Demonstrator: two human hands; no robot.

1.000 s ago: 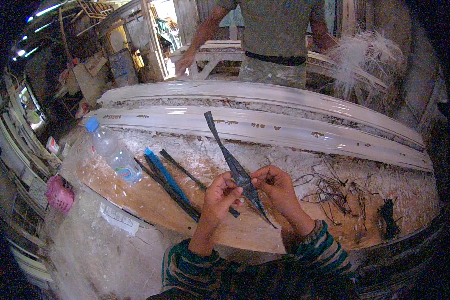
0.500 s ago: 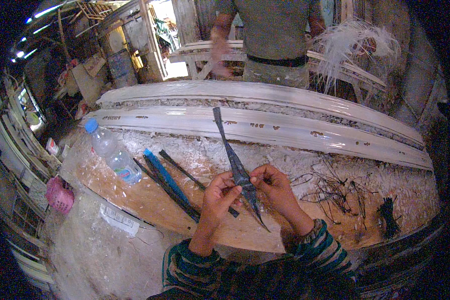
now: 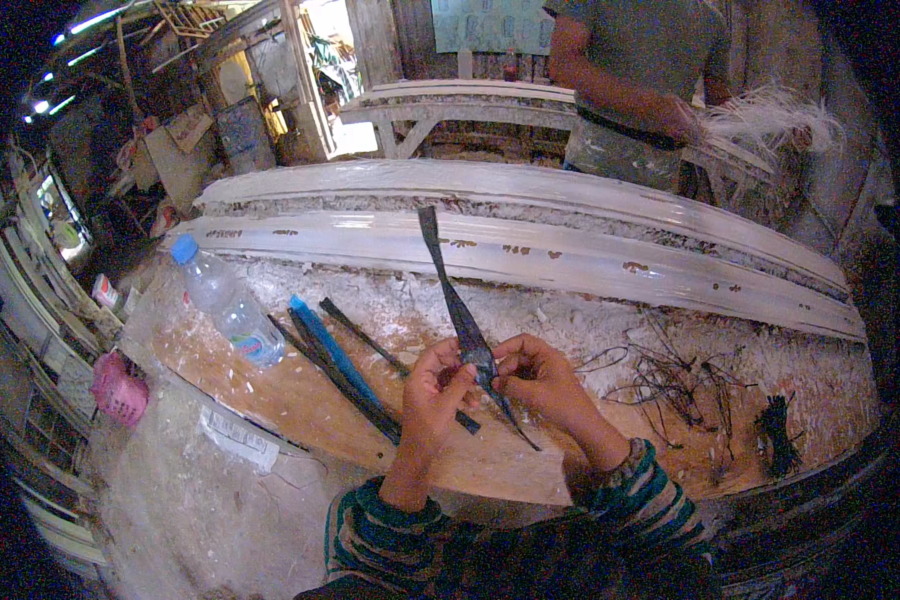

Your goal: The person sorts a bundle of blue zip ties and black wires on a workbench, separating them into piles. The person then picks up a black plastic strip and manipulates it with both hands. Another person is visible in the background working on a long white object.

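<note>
A long dark woven strip (image 3: 452, 305), narrowed and bunched near its middle, slants up and away above the wooden board. My left hand (image 3: 432, 395) pinches it at the bunched part with thumb and fingers. Close beside, my right hand (image 3: 542, 375) has its thumb and fingertips closed on the same part from the other side. The strip's thin tail points down toward the board between my wrists. Left of my hands lie dark strips (image 3: 338, 385), a blue strip (image 3: 320, 335) and a shorter dark strip (image 3: 365, 340). Tangled dark cords (image 3: 685, 390) rest to the right.
A clear bottle with a blue cap (image 3: 225, 305) is at the left. Long white mouldings (image 3: 530, 240) run across behind. A tied dark bundle (image 3: 778, 435) sits at the right, a pink bundle (image 3: 120, 390) at far left. Beyond, a co-worker (image 3: 640, 80) handles white fibres (image 3: 770, 125).
My fingers have shifted slightly on the strip, and its top end has tipped a little left. The co-worker has moved right and now reaches to the white fibres.
</note>
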